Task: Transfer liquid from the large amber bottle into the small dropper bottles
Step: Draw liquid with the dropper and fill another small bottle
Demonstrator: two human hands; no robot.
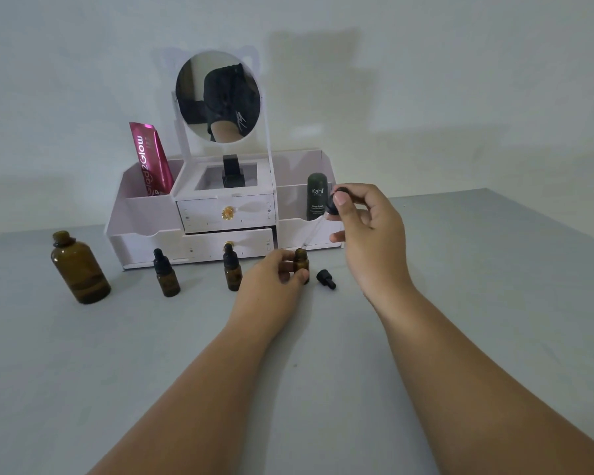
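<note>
Between my hands: open vial (301, 264), upright on the table (460, 303), mouth up, long axis vertical.
Left hand (271, 286): I have it curled round the vial, thumb and fingers pinching the lower body from the left side.
Right hand (367, 228): raised above and right of the vial, thumb and forefinger pinching the black bulb of a dropper (318, 224).
Dropper axis: tilted, bulb up and to the right, clear glass tip down and to the left, ending at the vial's mouth; I cannot tell whether the tip is inside.
Vial look: small, dark amber glass, uncapped; I cannot tell its liquid level.
Right of my left hand: loose cap (325, 279), black, lying on its side on the table just beside the vial.
Left of my left hand: two capped vials (232, 269), (165, 274), upright, amber with black dropper tops.
Far left: big bottle (79, 269), amber, upright, uncapped, dark liquid in its lower part.
Beyond my hands: white organiser (144, 214) with a round mirror (217, 97), a pink tube (151, 159) and a dark green bottle (317, 197).
</note>
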